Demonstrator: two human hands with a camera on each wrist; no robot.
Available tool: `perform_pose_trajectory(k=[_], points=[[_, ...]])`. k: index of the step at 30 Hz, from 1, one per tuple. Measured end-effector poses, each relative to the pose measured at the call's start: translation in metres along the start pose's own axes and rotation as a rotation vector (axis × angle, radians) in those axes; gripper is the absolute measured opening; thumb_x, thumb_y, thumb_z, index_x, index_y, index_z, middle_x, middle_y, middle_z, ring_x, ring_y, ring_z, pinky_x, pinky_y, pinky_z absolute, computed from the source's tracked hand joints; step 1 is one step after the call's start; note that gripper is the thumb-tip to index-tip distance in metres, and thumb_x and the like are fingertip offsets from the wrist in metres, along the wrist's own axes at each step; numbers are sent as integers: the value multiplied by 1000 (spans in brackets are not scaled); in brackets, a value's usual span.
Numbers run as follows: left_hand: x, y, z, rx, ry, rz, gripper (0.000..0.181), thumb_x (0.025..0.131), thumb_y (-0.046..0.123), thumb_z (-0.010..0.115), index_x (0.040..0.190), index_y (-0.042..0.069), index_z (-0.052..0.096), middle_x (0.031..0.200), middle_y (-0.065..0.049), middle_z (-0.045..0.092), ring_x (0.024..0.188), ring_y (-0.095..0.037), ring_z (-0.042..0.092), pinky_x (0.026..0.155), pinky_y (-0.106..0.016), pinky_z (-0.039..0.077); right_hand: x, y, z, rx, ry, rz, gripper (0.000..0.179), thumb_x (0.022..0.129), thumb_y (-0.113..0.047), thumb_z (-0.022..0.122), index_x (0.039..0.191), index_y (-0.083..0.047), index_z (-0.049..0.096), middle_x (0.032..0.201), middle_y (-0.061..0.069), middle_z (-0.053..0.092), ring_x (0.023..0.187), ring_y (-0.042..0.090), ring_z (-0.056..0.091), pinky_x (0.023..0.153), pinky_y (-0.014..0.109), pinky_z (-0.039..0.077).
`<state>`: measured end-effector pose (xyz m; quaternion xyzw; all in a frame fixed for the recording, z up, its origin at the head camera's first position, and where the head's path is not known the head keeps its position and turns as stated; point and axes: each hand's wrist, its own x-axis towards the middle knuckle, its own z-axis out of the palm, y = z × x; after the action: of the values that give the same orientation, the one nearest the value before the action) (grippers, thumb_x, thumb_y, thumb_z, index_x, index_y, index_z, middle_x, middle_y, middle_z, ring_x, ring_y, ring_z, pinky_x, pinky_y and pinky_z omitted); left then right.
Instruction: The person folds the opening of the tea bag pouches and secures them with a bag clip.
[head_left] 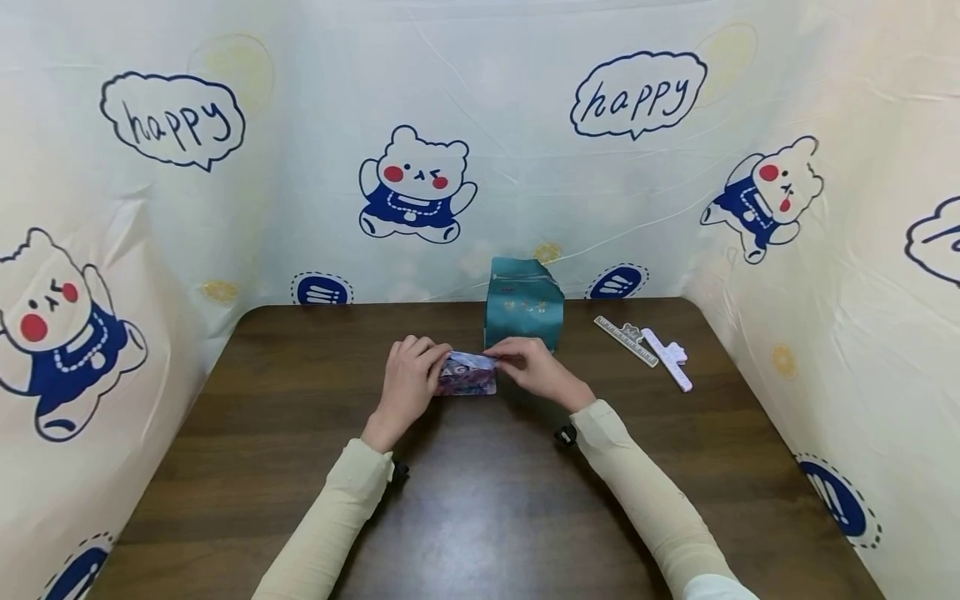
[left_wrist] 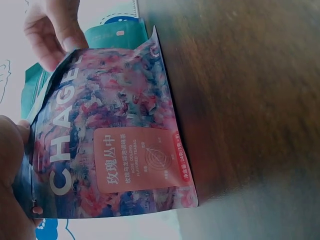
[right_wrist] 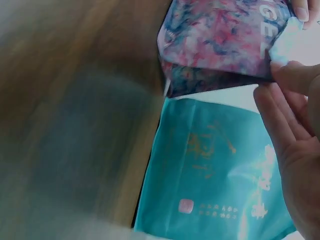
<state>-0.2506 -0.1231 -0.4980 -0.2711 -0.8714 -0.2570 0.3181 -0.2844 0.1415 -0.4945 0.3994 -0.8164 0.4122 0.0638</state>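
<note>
A pink and blue patterned tea bag pouch (head_left: 467, 377) stands on the brown table, its top edge held between both hands. At the pouch's upper left corner, my left hand (head_left: 410, 377) grips it with thumb and fingers. My right hand (head_left: 536, 368) pinches the upper right corner. White lettering and a pink label (left_wrist: 142, 160) show on the pouch's front in the left wrist view. In the right wrist view the pouch's side (right_wrist: 215, 80) is folded inward. Right behind it stands a teal pouch (head_left: 525, 304), which neither hand visibly holds.
Toward the back right of the table (head_left: 480, 508) lie a clear ruler-like clip (head_left: 625, 340) and a white sealing clip (head_left: 667, 360). A pale curtain (head_left: 525, 192) with bear drawings surrounds the table's back and sides.
</note>
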Motion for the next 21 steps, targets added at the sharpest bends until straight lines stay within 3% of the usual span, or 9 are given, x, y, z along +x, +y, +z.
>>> perform_pose_trajectory(k=[7,11,17,21], points=[[2,1,0,-13,7,-13,12,96,12,71,105,8,78,86,-4,66,79,-24,51,75,-40,39,-29,12,-24,-44,15,62,23,94,2,70,114,-5,76,111,7,76,104,20,71,89,35,57],[2,2,-3,-19,1,-26,13,97,12,70,106,7,78,87,-4,66,80,-25,51,76,-41,39,-48,24,-46,-73,14,150,20,94,3,68,109,-6,78,106,12,76,99,20,71,87,37,58],[-2,2,-4,-17,-13,-38,13,96,13,70,107,9,78,87,-4,66,80,-23,52,75,-39,39,-80,41,-83,-166,18,312,19,95,3,66,112,2,75,109,21,74,101,30,71,90,49,56],[-3,3,-4,-20,-26,-51,14,97,14,69,108,10,78,88,-4,67,81,-23,51,76,-38,39,-98,51,-107,-286,98,405,19,95,1,65,111,6,75,106,20,75,99,34,70,87,51,56]])
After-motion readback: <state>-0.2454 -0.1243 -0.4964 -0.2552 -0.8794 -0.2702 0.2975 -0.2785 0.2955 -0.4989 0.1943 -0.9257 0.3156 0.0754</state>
